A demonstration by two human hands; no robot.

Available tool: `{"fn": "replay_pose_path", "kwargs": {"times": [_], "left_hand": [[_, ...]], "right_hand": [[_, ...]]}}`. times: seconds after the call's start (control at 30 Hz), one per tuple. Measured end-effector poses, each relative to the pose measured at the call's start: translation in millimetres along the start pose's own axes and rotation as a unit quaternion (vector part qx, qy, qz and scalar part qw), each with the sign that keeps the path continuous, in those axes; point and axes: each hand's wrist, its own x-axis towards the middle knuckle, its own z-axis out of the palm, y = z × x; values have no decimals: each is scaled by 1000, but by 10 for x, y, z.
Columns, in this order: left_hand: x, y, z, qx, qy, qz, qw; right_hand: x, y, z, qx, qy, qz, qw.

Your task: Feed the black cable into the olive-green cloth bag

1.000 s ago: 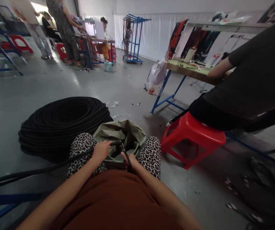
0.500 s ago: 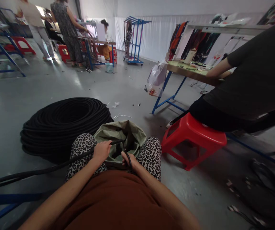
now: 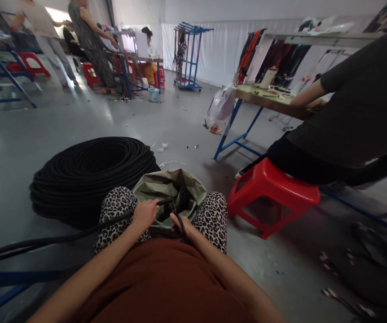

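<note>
My left hand (image 3: 145,214) is closed around a thick black cord (image 3: 165,202), with a short end sticking out past the fingers. From that hand the cord runs left across my thigh in a doubled length. My right hand (image 3: 184,223) grips scissors (image 3: 181,221) by their black handles; the blades point up to the cord's end, and whether they touch it is hard to see. Beneath both hands, an olive-green fabric bag (image 3: 193,193) gapes between my knees, its inside mostly dark. A big coil of black cord (image 3: 89,179) lies on the floor to the left.
Close on the right, a person in a dark shirt (image 3: 358,94) sits on a red stool (image 3: 274,184) at a worktable (image 3: 264,98). A plastic bag (image 3: 220,110) hangs from its corner. Blue metal bars (image 3: 15,280) stand at lower left. Farther back are people, tables and a blue rack (image 3: 193,54).
My left hand has shifted slightly right along the cord, and less cord shows beyond its fingers. The right hand with the scissors stays almost in place. In the background, standing people have shifted posture.
</note>
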Motion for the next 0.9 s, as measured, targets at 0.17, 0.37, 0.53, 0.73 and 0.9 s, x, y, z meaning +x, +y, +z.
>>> {"fn": "replay_pose_path", "kwargs": {"times": [0.17, 0.37, 0.53, 0.73, 0.9], "left_hand": [[-14, 35, -28, 7, -10, 4, 1000], [-34, 55, -29, 16, -21, 14, 1000], [-29, 35, 9, 3, -26, 25, 999], [-26, 30, 28, -3, -38, 35, 999], [-20, 43, 25, 4, -39, 31, 999]], "right_hand": [[-7, -12, 3, 6, -2, 5, 1000], [-72, -78, -7, 15, 1, 27, 1000], [-73, -87, -9, 7, 1, 31, 999], [3, 8, 22, 37, 1, 46, 998], [20, 47, 36, 29, 29, 39, 998]]}}
